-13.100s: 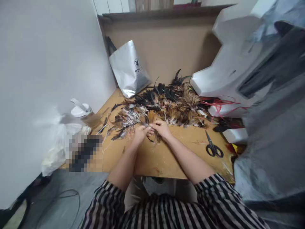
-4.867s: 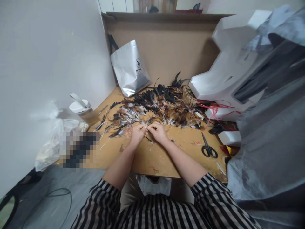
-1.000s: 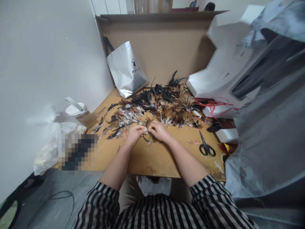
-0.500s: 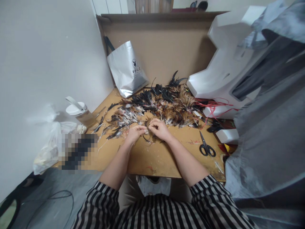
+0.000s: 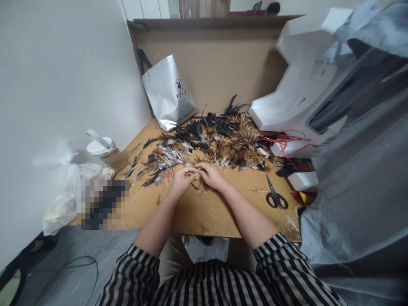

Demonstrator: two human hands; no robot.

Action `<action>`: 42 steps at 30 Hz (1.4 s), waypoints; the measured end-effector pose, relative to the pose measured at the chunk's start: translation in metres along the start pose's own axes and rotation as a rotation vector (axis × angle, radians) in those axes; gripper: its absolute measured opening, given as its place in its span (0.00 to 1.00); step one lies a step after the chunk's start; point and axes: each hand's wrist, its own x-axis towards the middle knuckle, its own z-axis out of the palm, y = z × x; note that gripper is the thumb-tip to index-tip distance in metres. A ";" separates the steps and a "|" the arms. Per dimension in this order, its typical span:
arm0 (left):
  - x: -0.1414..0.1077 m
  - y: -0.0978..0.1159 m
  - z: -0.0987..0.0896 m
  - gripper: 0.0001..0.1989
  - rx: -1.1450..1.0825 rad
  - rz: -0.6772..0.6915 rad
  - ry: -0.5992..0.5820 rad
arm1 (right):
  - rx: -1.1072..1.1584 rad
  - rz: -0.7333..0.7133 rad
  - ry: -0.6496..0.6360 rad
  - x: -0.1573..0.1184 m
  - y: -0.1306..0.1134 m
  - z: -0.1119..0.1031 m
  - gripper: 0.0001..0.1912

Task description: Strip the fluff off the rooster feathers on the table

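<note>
I have both hands meeting at the centre of my view, over the worktop (image 5: 210,212). The left hand (image 5: 183,180) has its grip pinched on a small feather tuft (image 5: 197,176), of which only a pale bit shows under the fingertips. The right hand (image 5: 213,176) comes in from 3 o'clock, fingers curled against the same spot; I cannot tell whether its grip is clamped or merely resting there. A dark curved feather (image 5: 195,186) sits just below at 6 o'clock.

Taking the hands as my clock centre, I read the work as partway through. The black feathers (image 5: 216,123) at 12 to 1 o'clock and the brown feathers (image 5: 229,156) at 2 lie gathered in clumps, which I would count as the more advanced part. The pale-quilled feathers (image 5: 174,153), between 10 and 11, look looser and more mixed, so I judge those less far along. The piece in the fingers seems unfinished, since both hands are busy at it.

The scissors (image 5: 276,197) lie unheld between 3 and 4 o'clock, with red scraps (image 5: 259,189) nearer in and red strands (image 5: 287,142) between 2 and 3. How many pieces are finished, I cannot make out.
</note>
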 end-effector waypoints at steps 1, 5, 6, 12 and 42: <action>0.000 -0.001 0.001 0.08 0.035 0.042 0.023 | 0.002 0.011 0.011 0.000 0.000 0.001 0.13; -0.002 -0.001 0.002 0.06 0.262 0.246 0.121 | 0.055 0.098 0.069 0.001 0.004 0.008 0.11; -0.003 0.000 0.002 0.06 0.321 0.287 0.150 | 0.082 0.132 0.085 0.001 0.004 0.010 0.11; -0.004 0.004 0.000 0.06 0.491 0.431 0.289 | 0.302 0.297 0.086 0.003 0.007 0.021 0.11; -0.012 0.012 -0.002 0.07 0.483 0.357 0.153 | -0.107 0.128 0.336 0.001 0.012 -0.002 0.07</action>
